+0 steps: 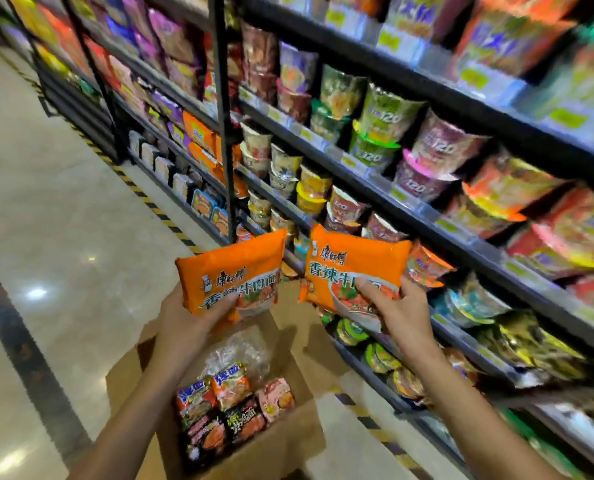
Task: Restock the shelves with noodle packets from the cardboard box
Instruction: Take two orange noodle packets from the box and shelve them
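Observation:
My left hand (188, 320) grips an orange noodle packet (233, 268) by its lower edge, thumb on the front. My right hand (399, 313) holds a second orange noodle packet (354, 268) the same way. Both packets are raised side by side above the open cardboard box (288, 441) on the floor. Inside the box lie several noodle packets (229, 407) in red, black and pink wrappers, plus a clear plastic bag. The shelves (427, 216) stand to the right, with matching orange packets (202, 140) on a shelf further left.
The black shelf rows hold cup and bowl noodles (385, 133) and price tags on the rails. A black upright post (224, 116) divides two shelf bays. A glossy tiled aisle floor (56, 209) stretches left, with yellow-black hazard tape (139, 195) along the shelf base.

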{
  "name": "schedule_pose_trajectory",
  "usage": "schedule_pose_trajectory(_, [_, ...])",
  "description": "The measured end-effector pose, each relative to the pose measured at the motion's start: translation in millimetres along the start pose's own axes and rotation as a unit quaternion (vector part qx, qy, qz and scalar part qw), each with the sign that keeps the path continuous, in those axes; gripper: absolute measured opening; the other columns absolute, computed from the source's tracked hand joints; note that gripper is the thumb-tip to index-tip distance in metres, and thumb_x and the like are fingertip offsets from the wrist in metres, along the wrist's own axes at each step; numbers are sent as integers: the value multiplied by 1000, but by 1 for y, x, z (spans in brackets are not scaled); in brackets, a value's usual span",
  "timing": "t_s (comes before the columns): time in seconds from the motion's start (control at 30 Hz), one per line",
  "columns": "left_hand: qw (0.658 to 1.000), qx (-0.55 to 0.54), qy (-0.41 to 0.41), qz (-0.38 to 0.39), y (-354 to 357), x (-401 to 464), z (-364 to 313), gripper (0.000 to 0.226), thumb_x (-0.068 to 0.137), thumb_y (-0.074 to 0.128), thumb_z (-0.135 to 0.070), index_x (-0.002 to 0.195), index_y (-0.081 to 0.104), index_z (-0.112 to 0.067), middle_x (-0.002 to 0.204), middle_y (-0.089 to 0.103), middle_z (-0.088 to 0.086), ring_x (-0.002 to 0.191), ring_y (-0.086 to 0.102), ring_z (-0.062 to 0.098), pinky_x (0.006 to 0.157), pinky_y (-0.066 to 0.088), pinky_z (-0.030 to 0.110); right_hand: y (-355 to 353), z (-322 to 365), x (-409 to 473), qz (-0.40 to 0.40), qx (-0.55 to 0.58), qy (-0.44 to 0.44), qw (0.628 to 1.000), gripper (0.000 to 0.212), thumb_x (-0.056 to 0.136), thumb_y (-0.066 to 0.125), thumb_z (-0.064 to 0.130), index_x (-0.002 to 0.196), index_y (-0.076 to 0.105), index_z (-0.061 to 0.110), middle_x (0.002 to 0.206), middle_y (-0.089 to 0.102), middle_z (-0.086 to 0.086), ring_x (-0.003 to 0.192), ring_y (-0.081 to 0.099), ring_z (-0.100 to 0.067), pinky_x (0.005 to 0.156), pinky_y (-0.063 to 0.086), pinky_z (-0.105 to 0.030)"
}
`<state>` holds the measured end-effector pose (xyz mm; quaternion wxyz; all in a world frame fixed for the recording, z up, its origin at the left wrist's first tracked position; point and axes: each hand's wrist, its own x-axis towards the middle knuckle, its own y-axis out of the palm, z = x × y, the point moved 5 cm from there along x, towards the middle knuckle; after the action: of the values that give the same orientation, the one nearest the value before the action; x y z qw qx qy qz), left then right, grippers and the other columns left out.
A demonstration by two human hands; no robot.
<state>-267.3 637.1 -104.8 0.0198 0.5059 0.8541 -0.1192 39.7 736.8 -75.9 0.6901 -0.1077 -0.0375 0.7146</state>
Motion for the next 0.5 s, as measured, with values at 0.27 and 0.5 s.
schedule_pose_trajectory(0.27, [989,-16,105,99,104,-115,-75,45,78,79,-26,121,65,-24,102,74,-10,89,72,2,71,56,18,-171,18,-115,-103,32,-55,993,19,87,75,20,104,69,18,88,77,14,81,74,-4,63,53,-13])
schedule_pose_trajectory(0.5, [970,-6,180,165,184,-229,-126,33,73,84,-38,99,67,-47,99,75,-11,92,72,11,83,57,40,-316,18,-239,-183,37,-78,979,24,86,76,24,109,68,21,97,76,11,86,73,-5,68,57,-16])
